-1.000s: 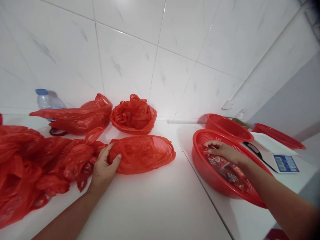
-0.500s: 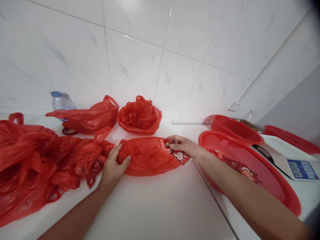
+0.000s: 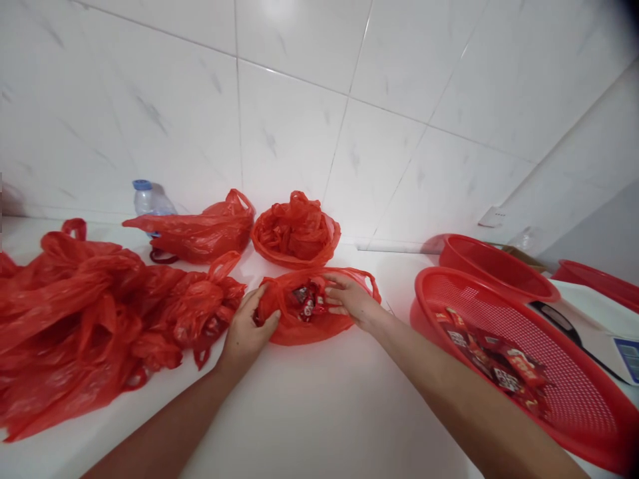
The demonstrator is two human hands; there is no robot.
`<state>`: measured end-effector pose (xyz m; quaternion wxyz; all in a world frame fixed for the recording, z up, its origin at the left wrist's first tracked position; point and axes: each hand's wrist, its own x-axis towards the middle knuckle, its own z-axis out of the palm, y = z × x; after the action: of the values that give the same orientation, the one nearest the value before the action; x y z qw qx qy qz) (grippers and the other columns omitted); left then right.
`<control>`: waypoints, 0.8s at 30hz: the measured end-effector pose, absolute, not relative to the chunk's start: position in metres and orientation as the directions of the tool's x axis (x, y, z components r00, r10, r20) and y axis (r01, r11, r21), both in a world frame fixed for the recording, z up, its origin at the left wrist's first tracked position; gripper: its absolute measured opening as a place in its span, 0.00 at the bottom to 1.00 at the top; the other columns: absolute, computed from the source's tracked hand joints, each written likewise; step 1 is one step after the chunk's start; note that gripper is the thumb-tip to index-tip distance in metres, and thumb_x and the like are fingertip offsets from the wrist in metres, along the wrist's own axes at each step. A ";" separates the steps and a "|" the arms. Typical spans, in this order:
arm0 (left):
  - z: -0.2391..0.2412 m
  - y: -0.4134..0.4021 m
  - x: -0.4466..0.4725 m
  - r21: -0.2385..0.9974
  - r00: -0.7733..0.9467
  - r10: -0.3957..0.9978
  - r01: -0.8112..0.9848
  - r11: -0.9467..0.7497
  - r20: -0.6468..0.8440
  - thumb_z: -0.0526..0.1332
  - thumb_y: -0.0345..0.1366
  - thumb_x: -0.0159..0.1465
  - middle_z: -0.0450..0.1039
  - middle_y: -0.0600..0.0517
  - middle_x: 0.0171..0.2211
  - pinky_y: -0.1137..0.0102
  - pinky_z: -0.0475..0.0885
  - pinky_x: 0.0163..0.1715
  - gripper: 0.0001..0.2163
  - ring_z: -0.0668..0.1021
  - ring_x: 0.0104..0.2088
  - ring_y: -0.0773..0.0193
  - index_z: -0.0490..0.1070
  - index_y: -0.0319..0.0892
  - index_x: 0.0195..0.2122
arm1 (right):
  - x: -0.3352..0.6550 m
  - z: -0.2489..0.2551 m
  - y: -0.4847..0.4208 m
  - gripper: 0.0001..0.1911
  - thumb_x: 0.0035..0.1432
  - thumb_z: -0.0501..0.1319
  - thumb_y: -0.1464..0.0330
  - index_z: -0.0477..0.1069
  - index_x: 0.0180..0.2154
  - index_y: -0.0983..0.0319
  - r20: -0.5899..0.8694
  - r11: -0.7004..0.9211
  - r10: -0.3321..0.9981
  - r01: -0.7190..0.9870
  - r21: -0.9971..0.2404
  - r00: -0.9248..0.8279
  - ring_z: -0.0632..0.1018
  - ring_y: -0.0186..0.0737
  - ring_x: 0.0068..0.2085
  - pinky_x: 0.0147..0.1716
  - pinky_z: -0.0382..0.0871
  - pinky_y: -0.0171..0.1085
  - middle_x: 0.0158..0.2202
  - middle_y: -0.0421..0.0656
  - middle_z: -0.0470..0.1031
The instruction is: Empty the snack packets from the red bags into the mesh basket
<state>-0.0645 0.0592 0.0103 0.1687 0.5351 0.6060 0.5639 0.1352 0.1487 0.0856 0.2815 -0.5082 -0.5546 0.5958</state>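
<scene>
A red plastic bag (image 3: 299, 332) lies on the white table in front of me, its mouth spread toward me. Inside it sit small dark-red snack packets (image 3: 308, 306) with white print. My left hand (image 3: 249, 329) grips the bag's left edge between thumb and fingers; the fingertips are partly hidden by the plastic. At the bag's right side, my right hand (image 3: 352, 301) reaches over the opening with fingers apart, close to the packets and holding nothing.
A heap of red bags (image 3: 94, 319) covers the left. Behind stand a bottle (image 3: 144, 199), a filled red bag (image 3: 210, 229) and a bag-lined bowl (image 3: 297, 233). On the right are a red basket (image 3: 574, 352) with packets, another red basket (image 3: 499, 263) and a scale (image 3: 599, 326).
The packet my right hand held is now released, and packets show in the bag. That hand's fingers have spread. The view has turned slightly, so things sit farther right.
</scene>
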 end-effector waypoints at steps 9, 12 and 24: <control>0.012 0.059 -0.063 0.843 -0.347 0.841 0.496 -0.210 0.414 0.59 0.38 0.57 0.62 0.46 0.59 0.59 0.59 0.60 0.26 0.65 0.59 0.55 0.61 0.43 0.59 | 0.187 0.102 0.138 0.13 0.53 0.58 0.62 0.71 0.39 0.59 0.254 0.315 0.948 0.475 -0.821 -0.190 0.73 0.42 0.42 0.40 0.69 0.41 0.42 0.44 0.71; 0.011 0.058 -0.062 0.823 -0.330 0.840 0.525 -0.216 0.431 0.59 0.37 0.58 0.62 0.46 0.58 0.59 0.58 0.60 0.26 0.65 0.59 0.55 0.61 0.43 0.59 | 0.202 0.094 0.141 0.17 0.54 0.57 0.63 0.69 0.46 0.59 0.503 0.465 0.850 0.672 -0.577 -0.156 0.72 0.43 0.44 0.38 0.69 0.41 0.46 0.47 0.67; 0.014 0.056 -0.061 0.815 -0.324 0.848 0.545 -0.195 0.420 0.57 0.36 0.58 0.62 0.46 0.59 0.60 0.58 0.61 0.25 0.65 0.59 0.56 0.61 0.43 0.58 | 0.321 0.133 0.130 0.14 0.60 0.50 0.68 0.70 0.44 0.60 0.340 0.092 0.936 0.996 0.003 -0.088 0.75 0.49 0.40 0.31 0.63 0.40 0.45 0.52 0.73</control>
<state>-0.0611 0.0564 0.0141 0.1429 0.5636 0.6180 0.5292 0.3210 0.1304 0.1335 0.1266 -0.6635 -0.7280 -0.1172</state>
